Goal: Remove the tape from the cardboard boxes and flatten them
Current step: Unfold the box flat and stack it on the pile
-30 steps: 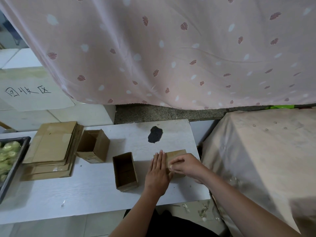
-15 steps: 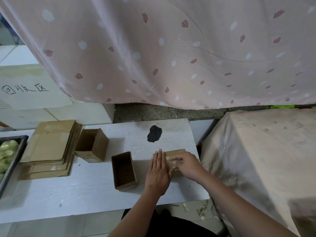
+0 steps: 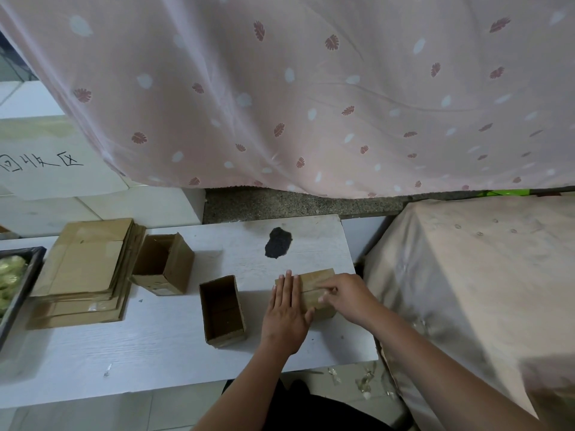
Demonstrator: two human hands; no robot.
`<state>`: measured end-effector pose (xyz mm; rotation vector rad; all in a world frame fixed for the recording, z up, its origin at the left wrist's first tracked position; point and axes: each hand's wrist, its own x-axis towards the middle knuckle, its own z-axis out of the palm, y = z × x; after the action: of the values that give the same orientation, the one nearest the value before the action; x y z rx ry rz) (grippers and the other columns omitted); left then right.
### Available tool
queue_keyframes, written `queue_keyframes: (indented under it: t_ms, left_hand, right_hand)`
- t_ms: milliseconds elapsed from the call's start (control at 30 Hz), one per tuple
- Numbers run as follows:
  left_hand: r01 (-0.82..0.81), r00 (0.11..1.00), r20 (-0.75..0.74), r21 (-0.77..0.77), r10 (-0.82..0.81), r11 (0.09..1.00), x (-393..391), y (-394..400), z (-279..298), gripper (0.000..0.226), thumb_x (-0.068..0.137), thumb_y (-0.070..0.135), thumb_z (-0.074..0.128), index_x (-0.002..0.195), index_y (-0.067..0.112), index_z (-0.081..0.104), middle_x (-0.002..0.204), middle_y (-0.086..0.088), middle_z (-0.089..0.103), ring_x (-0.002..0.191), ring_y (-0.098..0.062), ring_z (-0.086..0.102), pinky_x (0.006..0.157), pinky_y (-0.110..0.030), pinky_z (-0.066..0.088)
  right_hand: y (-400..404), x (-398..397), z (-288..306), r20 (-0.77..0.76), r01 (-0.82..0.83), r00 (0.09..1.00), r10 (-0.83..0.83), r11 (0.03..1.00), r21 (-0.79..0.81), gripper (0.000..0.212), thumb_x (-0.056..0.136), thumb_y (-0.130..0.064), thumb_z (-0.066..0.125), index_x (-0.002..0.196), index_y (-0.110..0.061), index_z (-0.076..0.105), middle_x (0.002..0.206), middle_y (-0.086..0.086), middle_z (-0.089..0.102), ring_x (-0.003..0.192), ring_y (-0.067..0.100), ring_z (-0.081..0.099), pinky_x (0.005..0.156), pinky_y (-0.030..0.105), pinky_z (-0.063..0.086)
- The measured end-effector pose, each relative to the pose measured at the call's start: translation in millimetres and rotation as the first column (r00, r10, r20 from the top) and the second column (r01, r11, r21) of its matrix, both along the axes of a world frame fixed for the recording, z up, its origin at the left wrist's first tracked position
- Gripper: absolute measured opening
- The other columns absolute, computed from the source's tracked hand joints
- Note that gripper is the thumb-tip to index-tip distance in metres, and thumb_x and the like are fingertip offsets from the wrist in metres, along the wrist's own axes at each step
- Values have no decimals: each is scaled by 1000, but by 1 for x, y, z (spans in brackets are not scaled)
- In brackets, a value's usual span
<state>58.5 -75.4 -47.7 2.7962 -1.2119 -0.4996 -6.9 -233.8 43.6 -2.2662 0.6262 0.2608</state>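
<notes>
A small closed cardboard box [image 3: 317, 279] lies on the white table [image 3: 155, 346] near its right end. My left hand [image 3: 287, 309] presses flat on the box's left part, fingers straight. My right hand [image 3: 347, 295] sits on the box's right part, fingers curled, its fingertips picking at the seam on top; whether tape is pinched between them I cannot tell. Two open empty boxes stand to the left: one [image 3: 222, 311] beside my left hand, another [image 3: 163, 264] farther back. A stack of flattened boxes [image 3: 84, 272] lies at the left.
A dark tray [image 3: 21, 284] holding crumpled yellowish scraps sits at the table's left edge. A black patch [image 3: 278, 242] marks the tabletop. A cloth-covered surface [image 3: 473, 275] stands close on the right. A pink patterned curtain [image 3: 311, 88] hangs behind. Tape scraps [image 3: 361, 381] litter the floor.
My right hand's fingertips have shifted a little to the left along the box's top seam. My left hand stays flat on the box. The view has drifted slightly.
</notes>
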Motion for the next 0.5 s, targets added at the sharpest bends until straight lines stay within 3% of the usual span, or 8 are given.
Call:
queue_keyframes:
  t_ms: [67, 133, 300, 433, 500]
  left_hand:
    - [9, 1000, 3, -3, -9, 1000, -1, 1, 1, 80, 94, 58, -5, 153, 8, -25, 158, -13, -36, 148, -29, -32, 124, -40, -15]
    - [15, 1000, 2, -10, -15, 1000, 0, 1, 1, 78, 95, 58, -5, 154, 11, -26, 158, -13, -37, 148, -30, -32, 123, -40, -16]
    - [10, 1000, -1, -22, -10, 1000, 1, 1, 3, 74, 102, 55, 6, 155, 13, -25, 158, -14, -36, 148, -30, -31, 123, -40, -17]
    - [1, 1000, 4, -25, -1, 1000, -1, 1, 5, 74, 104, 54, 9, 155, 11, -24, 158, -14, -36, 148, -30, -31, 123, -41, -16]
    - [-5, 1000, 5, -24, 5, 1000, -3, 0, 7, 74, 105, 53, 9, 155, 9, -24, 157, -15, -36, 148, -31, -30, 123, -42, -16]
  right_hand:
    - [-4, 0, 1, 15, 25, 1000, -24, 999, -27, 15, 87, -22, 75, 100, -20, 80, 95, -5, 72, 86, 2, 56, 80, 16, 47]
    - [-7, -1, 5, 41, 65, 997, -65, 998, 5, 13, 81, -25, 81, 91, -17, 79, 85, -10, 68, 87, 1, 56, 78, 18, 45]
    - [-10, -4, 9, 44, 135, 990, -137, 990, 51, 18, 77, -9, 83, 90, -8, 71, 109, 0, 56, 82, 20, 67, 81, 32, 55]
    - [-17, -8, 9, 25, 123, 992, -121, 981, -147, 21, 76, -22, 82, 78, -15, 62, 82, -5, 61, 81, 12, 57, 69, 28, 48]
    - [-17, -8, 10, 28, 95, 995, -91, 980, -173, 22, 77, -20, 81, 80, -17, 60, 81, -4, 61, 84, 15, 54, 66, 25, 43]
